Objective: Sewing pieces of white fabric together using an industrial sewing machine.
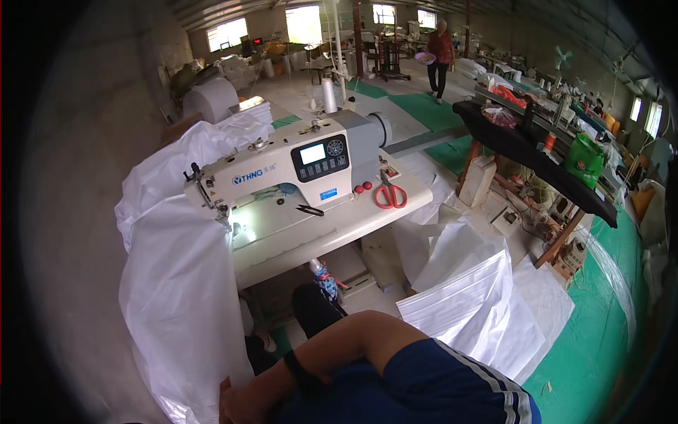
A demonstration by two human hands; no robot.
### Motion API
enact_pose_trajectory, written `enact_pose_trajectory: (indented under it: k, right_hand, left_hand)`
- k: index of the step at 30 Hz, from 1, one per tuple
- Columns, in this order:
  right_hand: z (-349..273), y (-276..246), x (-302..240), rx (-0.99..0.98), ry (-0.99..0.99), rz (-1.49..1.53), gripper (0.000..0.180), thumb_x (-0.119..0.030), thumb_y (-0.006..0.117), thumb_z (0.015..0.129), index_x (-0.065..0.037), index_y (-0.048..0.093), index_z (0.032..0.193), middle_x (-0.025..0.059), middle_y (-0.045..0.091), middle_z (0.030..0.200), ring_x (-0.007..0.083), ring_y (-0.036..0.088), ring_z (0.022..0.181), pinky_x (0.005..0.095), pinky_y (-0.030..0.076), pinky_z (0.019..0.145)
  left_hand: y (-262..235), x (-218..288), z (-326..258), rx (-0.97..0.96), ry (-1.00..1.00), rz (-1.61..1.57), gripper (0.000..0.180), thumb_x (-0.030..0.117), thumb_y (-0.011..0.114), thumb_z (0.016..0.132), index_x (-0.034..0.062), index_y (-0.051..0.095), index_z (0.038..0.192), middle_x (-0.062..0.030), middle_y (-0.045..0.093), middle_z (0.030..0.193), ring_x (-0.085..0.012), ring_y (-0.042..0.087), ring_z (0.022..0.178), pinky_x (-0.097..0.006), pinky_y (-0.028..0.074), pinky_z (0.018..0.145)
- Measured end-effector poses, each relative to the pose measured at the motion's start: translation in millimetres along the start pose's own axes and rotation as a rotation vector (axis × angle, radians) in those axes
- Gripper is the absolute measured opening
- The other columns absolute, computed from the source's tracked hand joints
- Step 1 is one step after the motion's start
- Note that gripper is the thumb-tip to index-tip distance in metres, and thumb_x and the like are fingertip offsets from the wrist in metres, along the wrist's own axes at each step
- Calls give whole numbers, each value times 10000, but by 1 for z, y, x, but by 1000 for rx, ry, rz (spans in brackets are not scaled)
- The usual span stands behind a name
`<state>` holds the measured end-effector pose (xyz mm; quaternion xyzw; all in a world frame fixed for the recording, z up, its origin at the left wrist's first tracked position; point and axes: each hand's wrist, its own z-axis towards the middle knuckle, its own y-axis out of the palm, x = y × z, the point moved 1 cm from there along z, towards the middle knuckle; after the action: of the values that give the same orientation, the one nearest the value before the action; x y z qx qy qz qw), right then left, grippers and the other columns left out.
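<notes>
A large white plastic-looking sheet [176,297] drapes over the left end of the sewing table [318,237] and hangs down toward me. Its upper part lies beside the needle end of a white and grey sewing machine [272,169], whose lamp and screen are lit. My right arm reaches across to the lower left. There my right hand [244,404] holds the sheet's hanging edge, its fingers partly hidden. My left hand is out of view. Red-handled scissors [390,196], black thread snips [309,210] and two small red balls [363,187] lie on the table.
Folded white sheets [466,300] are heaped to the right of my seat. Beyond them stands a black-covered bench [537,155] with a green bag [583,159]. A thread cone [329,97] stands behind the machine. Farther back, a person [441,53] carries a basin [425,58].
</notes>
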<state>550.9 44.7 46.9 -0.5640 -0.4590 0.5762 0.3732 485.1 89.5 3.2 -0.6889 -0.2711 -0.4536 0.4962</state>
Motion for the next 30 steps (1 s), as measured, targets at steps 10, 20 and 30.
enact_pose_trajectory:
  k: [10,20,30]
  right_hand:
    - [-8,14,-1,559,-344,-328,160,-296,619,652,-139,639,632,56,558,633,247,544,738,433,417,685]
    - [-72,-46,-16,710,-261,33,188,-216,585,651,-49,634,721,144,600,667,273,600,700,387,456,690]
    - [-58,103,187,1056,661,438,326,-190,531,865,-45,539,1156,169,593,1071,264,543,1045,359,445,866]
  left_hand:
    - [14,19,14,-60,-13,-153,189,111,623,768,-9,597,911,-42,617,751,-127,585,695,-280,475,609]
    - [16,39,-4,-14,-75,-330,246,98,618,773,-18,581,986,-50,623,813,-142,590,718,-275,479,622]
    - [3,73,-63,114,-174,136,223,202,639,798,-4,564,834,-75,584,680,-101,528,637,-298,435,555]
